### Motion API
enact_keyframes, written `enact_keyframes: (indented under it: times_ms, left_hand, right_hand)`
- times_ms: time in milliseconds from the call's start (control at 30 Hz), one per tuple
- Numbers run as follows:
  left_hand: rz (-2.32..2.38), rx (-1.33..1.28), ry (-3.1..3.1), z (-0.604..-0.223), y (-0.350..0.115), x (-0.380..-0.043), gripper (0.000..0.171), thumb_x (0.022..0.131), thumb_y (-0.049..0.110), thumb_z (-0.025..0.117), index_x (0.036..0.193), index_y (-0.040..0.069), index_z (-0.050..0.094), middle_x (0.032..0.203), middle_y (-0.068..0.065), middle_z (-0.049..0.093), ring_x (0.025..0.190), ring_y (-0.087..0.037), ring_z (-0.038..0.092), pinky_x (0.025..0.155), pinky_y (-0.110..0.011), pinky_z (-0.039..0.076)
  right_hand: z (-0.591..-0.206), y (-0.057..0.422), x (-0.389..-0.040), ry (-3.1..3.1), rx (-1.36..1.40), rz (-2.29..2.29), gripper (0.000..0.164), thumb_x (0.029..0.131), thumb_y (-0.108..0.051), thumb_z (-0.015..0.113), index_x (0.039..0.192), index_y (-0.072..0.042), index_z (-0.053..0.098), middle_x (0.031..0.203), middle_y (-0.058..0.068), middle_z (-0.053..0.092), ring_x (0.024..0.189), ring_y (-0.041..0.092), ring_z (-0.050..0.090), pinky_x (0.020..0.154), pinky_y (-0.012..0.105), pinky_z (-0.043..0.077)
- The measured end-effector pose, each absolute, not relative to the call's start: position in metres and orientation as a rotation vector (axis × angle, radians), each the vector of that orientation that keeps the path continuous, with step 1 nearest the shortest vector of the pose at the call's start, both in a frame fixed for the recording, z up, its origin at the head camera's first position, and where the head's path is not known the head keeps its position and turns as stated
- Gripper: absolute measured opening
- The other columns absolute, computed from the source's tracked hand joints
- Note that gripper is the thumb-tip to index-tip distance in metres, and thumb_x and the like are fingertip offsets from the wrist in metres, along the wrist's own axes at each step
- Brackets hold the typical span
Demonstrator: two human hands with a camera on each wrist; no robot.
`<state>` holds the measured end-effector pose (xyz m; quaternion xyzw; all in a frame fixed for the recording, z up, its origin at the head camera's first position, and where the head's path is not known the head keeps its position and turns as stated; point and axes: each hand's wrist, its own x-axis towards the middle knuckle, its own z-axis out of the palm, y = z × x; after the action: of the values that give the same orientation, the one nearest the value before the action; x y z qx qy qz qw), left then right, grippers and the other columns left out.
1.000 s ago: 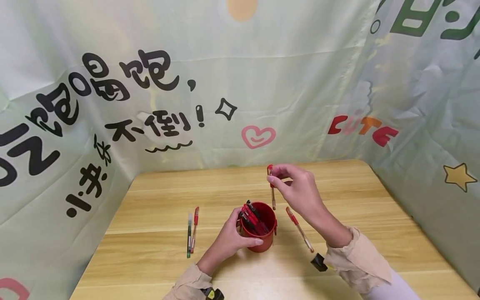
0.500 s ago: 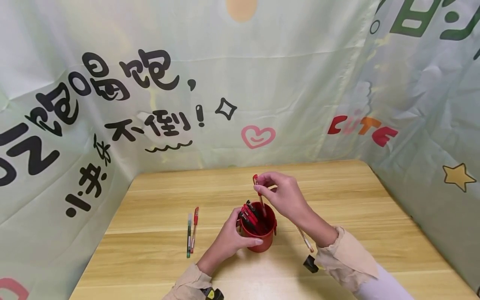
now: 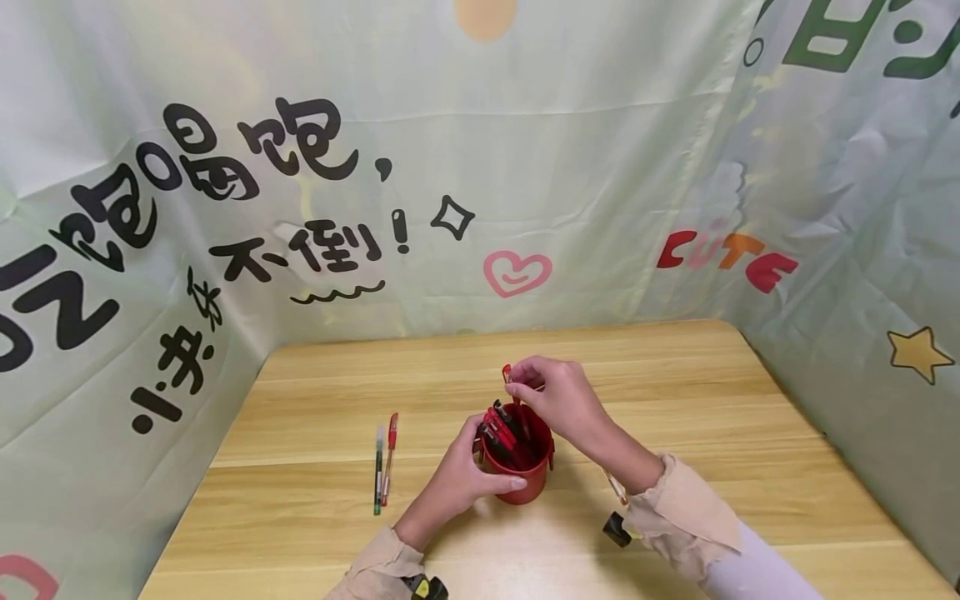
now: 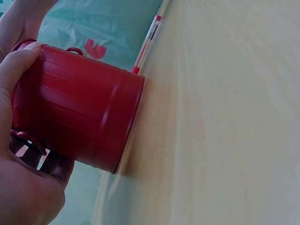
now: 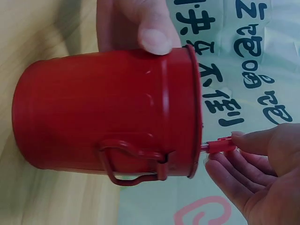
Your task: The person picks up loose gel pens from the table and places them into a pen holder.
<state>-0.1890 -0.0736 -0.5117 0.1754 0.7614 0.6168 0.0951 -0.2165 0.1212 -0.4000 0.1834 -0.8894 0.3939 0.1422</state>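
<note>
A red metal bucket point(image 3: 525, 483) stands upright on the table, with several red and black pens point(image 3: 501, 429) leaning inside it. My left hand point(image 3: 457, 475) grips the bucket from its left side, thumb across the front near the rim, as the left wrist view also shows. Above the mouth, my right hand point(image 3: 561, 398) pinches a red-capped gel pen point(image 5: 220, 146) by its cap. The lower part of that pen is down inside the bucket, hidden by the wall in the right wrist view.
Left of the bucket, a red pen point(image 3: 390, 458) and a green-tipped pen point(image 3: 378, 471) lie side by side on the wooden table point(image 3: 300, 533). Another pen point(image 3: 617, 487) lies to the right, partly covered by my right forearm. Printed cloth point(image 3: 420, 167) hangs behind the table.
My right hand has moved left and down, bringing the red-capped pen from beside the bucket into its mouth. The left hand keeps its grip and the bucket has not moved.
</note>
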Motion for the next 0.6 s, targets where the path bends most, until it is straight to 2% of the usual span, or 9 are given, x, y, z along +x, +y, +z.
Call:
enact_keyframes:
  times_ms: [600]
  left_hand:
    - [1.829, 0.523, 2.235, -0.511, -0.076, -0.189, 0.089, 0.077, 0.035, 0.093, 0.149, 0.024, 0.041, 0.147, 0.003, 0.054, 0.136, -0.019, 0.055, 0.108, -0.036, 0.053]
  right_hand:
    - [-0.414, 0.114, -0.215, -2.575, 0.600, 0.932, 0.009, 0.088, -0.014, 0.083, 0.094, -0.009, 0.079, 0.090, 0.004, 0.081, 0.081, 0.015, 0.077, 0.070, 0.028, 0.063]
